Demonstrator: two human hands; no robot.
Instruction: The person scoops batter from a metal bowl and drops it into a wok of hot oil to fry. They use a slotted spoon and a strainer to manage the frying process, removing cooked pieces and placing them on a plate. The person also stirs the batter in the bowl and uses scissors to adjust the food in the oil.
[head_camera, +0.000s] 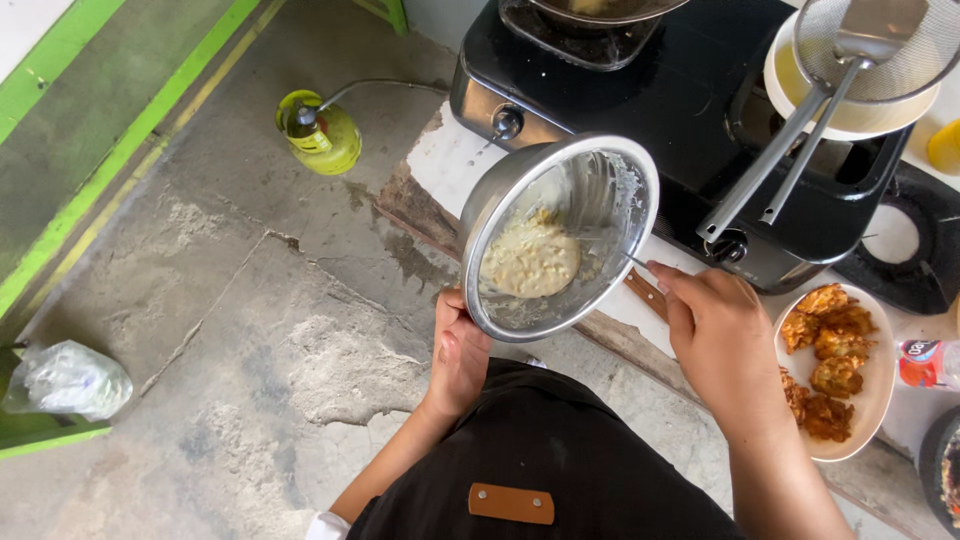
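My left hand grips the near rim of a tilted steel bowl from below. Pale yellow batter with corn kernels pools in its lower side. My right hand holds a thin metal spoon handle that reaches into the bowl; the spoon's head is blurred against the batter. The bowl hangs in front of a black gas stove, above the counter's edge.
A white oval plate of browned fritters sits at the right. A mesh strainer rests over a white bowl on the stove. A green gas cylinder stands on the cracked concrete floor. A plastic bag lies far left.
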